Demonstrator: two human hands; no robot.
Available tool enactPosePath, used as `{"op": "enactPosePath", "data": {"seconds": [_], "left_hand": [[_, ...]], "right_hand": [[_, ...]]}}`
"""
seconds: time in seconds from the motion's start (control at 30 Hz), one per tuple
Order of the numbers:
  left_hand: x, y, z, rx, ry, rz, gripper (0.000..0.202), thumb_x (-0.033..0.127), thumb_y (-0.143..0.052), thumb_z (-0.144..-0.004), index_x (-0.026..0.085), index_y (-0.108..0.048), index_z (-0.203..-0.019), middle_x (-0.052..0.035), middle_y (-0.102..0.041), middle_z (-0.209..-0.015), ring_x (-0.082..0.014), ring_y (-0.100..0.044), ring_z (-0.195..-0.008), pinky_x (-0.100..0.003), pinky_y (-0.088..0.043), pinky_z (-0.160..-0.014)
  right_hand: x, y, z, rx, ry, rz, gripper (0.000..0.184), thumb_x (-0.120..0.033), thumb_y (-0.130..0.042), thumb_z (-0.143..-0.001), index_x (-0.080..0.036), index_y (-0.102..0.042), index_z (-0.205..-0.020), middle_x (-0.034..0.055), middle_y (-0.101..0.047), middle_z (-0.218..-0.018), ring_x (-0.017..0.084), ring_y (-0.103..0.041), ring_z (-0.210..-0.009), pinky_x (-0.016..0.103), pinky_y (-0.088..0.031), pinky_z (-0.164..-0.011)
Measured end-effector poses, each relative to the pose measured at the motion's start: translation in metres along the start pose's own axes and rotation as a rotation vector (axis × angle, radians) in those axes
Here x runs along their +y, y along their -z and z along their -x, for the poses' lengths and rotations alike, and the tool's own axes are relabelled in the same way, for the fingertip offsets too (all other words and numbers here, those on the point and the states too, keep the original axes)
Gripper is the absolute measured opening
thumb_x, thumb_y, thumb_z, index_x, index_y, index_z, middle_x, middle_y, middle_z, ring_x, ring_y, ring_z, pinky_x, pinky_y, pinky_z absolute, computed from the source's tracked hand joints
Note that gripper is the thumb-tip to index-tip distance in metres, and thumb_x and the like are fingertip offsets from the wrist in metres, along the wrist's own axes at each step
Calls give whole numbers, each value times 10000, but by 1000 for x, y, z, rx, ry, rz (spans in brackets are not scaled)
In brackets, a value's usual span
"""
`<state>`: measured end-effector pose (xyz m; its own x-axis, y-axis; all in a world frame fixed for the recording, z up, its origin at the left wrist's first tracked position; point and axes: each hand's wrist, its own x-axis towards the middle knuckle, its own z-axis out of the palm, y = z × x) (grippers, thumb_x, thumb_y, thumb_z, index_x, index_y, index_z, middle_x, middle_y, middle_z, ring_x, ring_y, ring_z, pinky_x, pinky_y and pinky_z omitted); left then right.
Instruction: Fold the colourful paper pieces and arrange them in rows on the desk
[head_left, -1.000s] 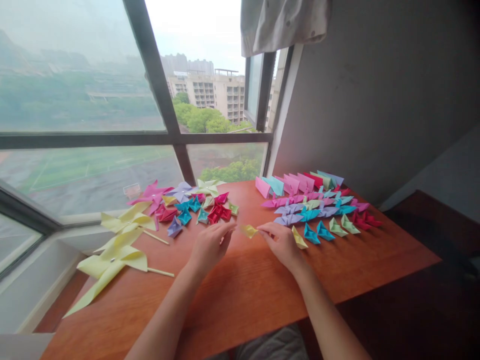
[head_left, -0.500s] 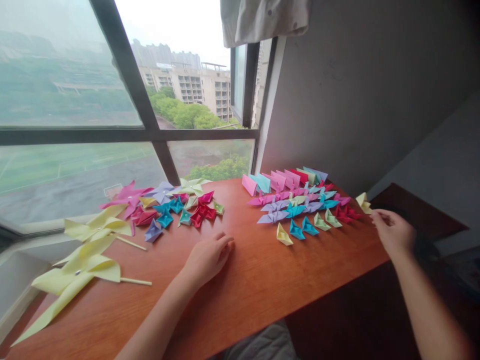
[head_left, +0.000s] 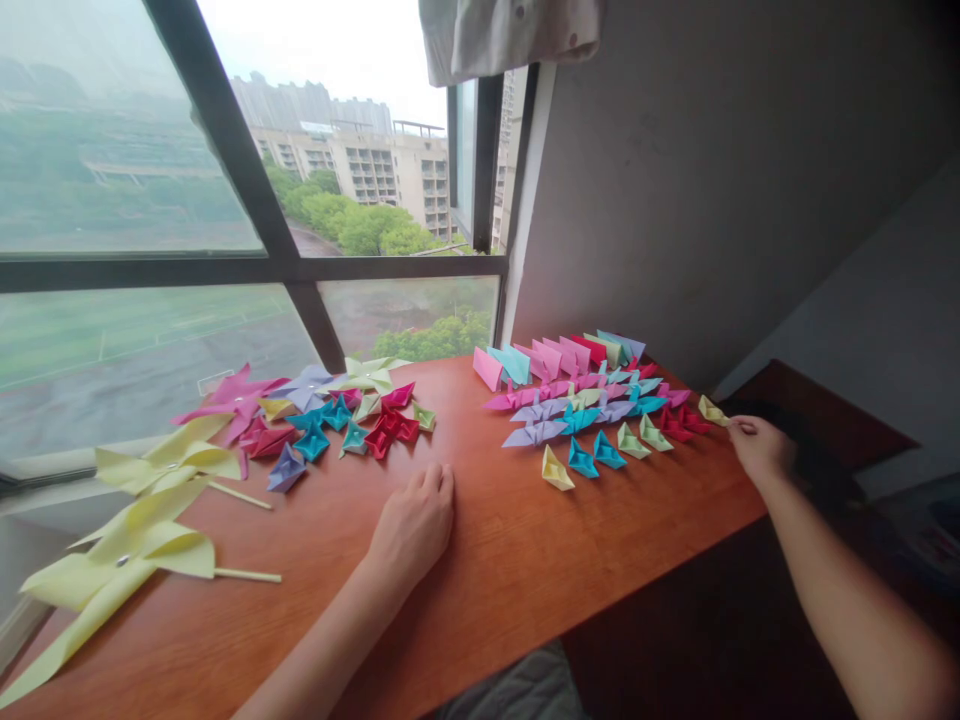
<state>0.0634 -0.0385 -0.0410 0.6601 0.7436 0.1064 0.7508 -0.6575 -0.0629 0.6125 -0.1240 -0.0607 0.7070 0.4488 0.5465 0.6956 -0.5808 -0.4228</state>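
Observation:
At the right end of the table, my right hand [head_left: 761, 448] pinches one end of a pale yellow paper boat [head_left: 711, 411]. The boat is beside several red paper boats [head_left: 681, 424]; whether it touches the tabletop I cannot tell. My left hand [head_left: 417, 515] lies palm down on the wooden table [head_left: 517, 560], holding nothing, its fingers loosely bent. Between the hands a front row runs rightward: a yellow boat [head_left: 556, 468], blue boats [head_left: 582, 457] and light green boats [head_left: 632, 441]. Behind it are purple, blue and pink paper cranes [head_left: 536, 432].
Folded paper planes [head_left: 555, 358] line the back right by the wall. At left lie yellow pinwheels [head_left: 124, 560] on sticks, a pink pinwheel [head_left: 236, 400] and a loose cluster of red, blue and purple boats [head_left: 287, 468]. A window [head_left: 135, 330] borders the table's far side.
My right hand has lowered the pale yellow boat toward the end of the row of red boats. My left hand has turned slightly on the table. The view has shifted a little right.

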Motion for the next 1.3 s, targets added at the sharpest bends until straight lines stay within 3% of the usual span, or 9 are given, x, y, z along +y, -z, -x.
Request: {"op": "enactPosePath", "data": {"seconds": [0.1,0.2,0.77,0.93,1.03,1.13,1.3], "left_hand": [[2,-1,0,-16,7,-17,439,26,-440,-853,86,-530,-1278,-149,-589,-1053,-247,-590,-914,-295,-538,-653],[6,0,1,-51,25,-53,480,-5,-410,-852,78,-512,-1314,-167,-593,-1071,-233,-595,-902,-260,-536,-590],[30,5,-2,-115,89,-214,488,-51,-367,-857,26,-573,-1293,-185,-636,-991,-238,-646,-783,-241,-518,-472],[34,10,-4,-159,101,-199,444,-60,-376,-856,25,-627,-1212,-196,-644,-981,-247,-650,-796,-254,-537,-511],[27,7,-1,-161,71,-162,466,-43,-375,-865,29,-579,-1277,-191,-636,-1025,-257,-648,-842,-271,-542,-534],[14,3,2,-125,54,-66,516,-23,-396,-860,56,-501,-1359,-175,-620,-1090,-263,-633,-938,-292,-548,-607],[2,2,2,-58,38,93,457,67,-415,-891,156,-536,-1322,-133,-610,-1088,-268,-599,-971,-370,-518,-778]], "right_hand": [[5,-3,-4,-104,-99,-44,51,-147,-695,-710,-146,-696,-659,97,-683,-638,128,-524,-480,282,-349,-520],[3,-3,-3,-147,-153,-94,55,-173,-690,-724,-155,-697,-672,103,-689,-682,140,-547,-533,294,-360,-558],[3,-4,1,-181,-215,-178,47,-164,-685,-712,-156,-714,-748,131,-716,-769,163,-603,-611,299,-381,-594],[13,-10,0,-164,-214,-159,216,-168,-669,-708,-141,-730,-913,142,-728,-840,188,-635,-713,294,-408,-653],[21,-14,1,-141,-216,-129,283,-160,-630,-724,-145,-719,-992,137,-732,-892,213,-646,-786,302,-420,-711],[25,-17,1,-143,-199,-115,302,-162,-604,-733,-158,-712,-1015,126,-733,-931,227,-647,-834,306,-424,-745],[24,-21,1,-198,-117,-119,280,-181,-613,-747,-158,-718,-1006,129,-728,-922,213,-645,-827,292,-425,-726]]}}
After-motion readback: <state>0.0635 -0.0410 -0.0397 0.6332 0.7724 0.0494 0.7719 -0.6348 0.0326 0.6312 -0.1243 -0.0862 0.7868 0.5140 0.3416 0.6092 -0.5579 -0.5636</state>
